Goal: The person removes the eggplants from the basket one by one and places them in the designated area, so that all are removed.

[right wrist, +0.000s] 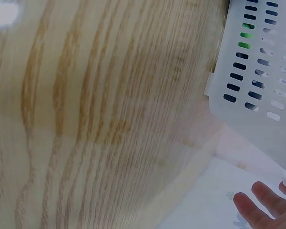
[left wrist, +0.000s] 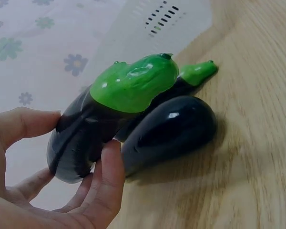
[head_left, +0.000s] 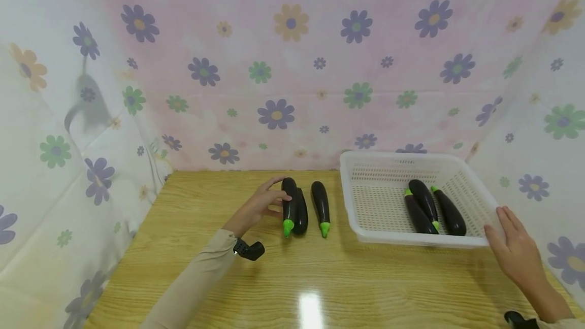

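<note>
My left hand (head_left: 264,203) grips a dark purple eggplant (head_left: 290,199) with a bright green stem end, thumb and fingers around its body. In the left wrist view, the held eggplant (left wrist: 78,131) is tilted, its green cap uppermost. Right beside it on the table lies a second eggplant (head_left: 301,212), and a third eggplant (head_left: 321,204) lies a little farther right. My right hand (head_left: 516,245) rests at the front right corner of a white plastic basket (head_left: 420,239). In the right wrist view, that hand's fingers (right wrist: 271,198) look fairly straight, partly cut off by the frame.
Inside the basket, three eggplants (head_left: 450,212) lie toward the right. The wooden table (head_left: 256,288) reaches back to a flowered cloth (head_left: 274,90), which also hangs along both sides. A bright reflection shows on the tabletop near the front.
</note>
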`<state>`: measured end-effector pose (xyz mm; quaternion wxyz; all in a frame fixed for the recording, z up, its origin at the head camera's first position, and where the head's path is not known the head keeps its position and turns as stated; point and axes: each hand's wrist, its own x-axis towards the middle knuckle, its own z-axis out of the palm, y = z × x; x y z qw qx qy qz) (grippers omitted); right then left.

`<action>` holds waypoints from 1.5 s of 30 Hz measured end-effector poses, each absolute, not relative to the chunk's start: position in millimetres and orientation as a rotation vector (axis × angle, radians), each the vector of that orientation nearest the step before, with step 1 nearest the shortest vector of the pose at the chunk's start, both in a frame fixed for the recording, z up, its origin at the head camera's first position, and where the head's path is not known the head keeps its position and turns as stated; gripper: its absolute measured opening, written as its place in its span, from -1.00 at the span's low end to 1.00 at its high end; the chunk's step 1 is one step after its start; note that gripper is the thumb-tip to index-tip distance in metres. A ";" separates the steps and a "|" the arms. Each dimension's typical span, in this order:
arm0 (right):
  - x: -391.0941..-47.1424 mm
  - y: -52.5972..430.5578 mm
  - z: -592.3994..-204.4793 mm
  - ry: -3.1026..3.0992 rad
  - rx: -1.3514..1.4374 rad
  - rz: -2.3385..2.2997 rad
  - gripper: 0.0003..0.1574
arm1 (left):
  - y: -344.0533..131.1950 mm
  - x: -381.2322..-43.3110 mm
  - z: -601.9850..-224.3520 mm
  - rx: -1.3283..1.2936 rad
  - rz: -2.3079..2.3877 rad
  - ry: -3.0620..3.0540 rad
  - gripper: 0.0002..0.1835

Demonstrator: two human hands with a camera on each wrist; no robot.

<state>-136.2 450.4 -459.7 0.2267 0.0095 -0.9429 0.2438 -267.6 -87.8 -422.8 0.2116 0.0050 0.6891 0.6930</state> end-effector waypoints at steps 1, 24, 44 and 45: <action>-136.2 450.3 -459.2 -2.604 0.035 0.668 -0.25 | -89.4 -267.6 -423.8 0.010 1.925 1.918 -0.28; -134.0 463.9 -449.4 -2.776 0.170 0.562 -0.02 | -109.0 -263.2 -446.3 -0.078 1.889 1.937 -0.20; -135.2 465.8 -449.7 -2.739 0.222 0.673 -0.06 | -110.0 -277.7 -464.8 0.015 1.705 2.218 -0.20; -135.3 465.6 -449.2 -2.736 0.221 0.671 -0.06 | -110.1 -277.9 -464.3 0.012 1.695 2.229 -0.20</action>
